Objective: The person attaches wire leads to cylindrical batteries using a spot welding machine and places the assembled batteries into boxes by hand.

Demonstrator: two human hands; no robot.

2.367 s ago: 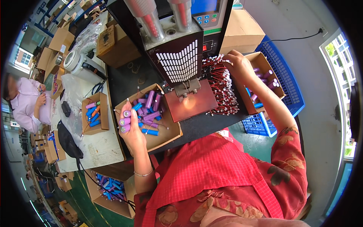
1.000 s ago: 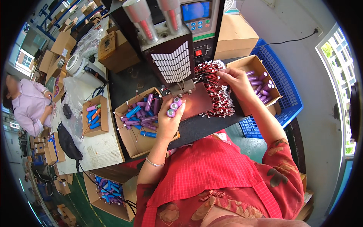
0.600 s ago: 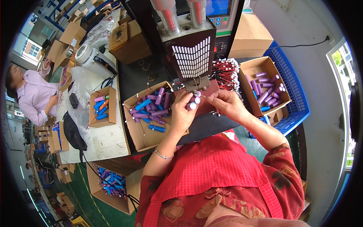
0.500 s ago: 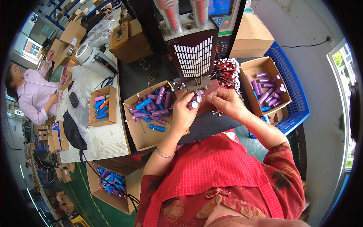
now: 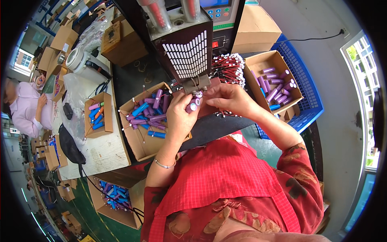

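My left hand [image 5: 181, 115] is closed round a few purple cylindrical battery cells [image 5: 192, 107], their pale ends turned toward me. It holds them right under the metal head [image 5: 196, 84] of a black spot welder [image 5: 186, 52] with a white grid pattern on its front. My right hand [image 5: 230, 99] comes in from the right, thumb and fingertips pinched beside the cells' far ends. Whatever is between those fingertips is too small and covered to make out. Behind the right hand lies a bundle of red and black wire leads [image 5: 229, 68] with white plugs.
An open carton [image 5: 151, 147] of purple and blue cells stands left; another [image 5: 252, 63] sits right in a blue plastic basket [image 5: 312, 99]. Further left are a small carton [image 5: 105, 130] of cells and a white jug [image 5: 78, 60]. A co-worker [image 5: 30, 105] is at the far left.
The whole view has shifted, so the bench appears further left and slightly higher. Both hands stay at the welder head; the right fingers have shifted slightly beside the cells.
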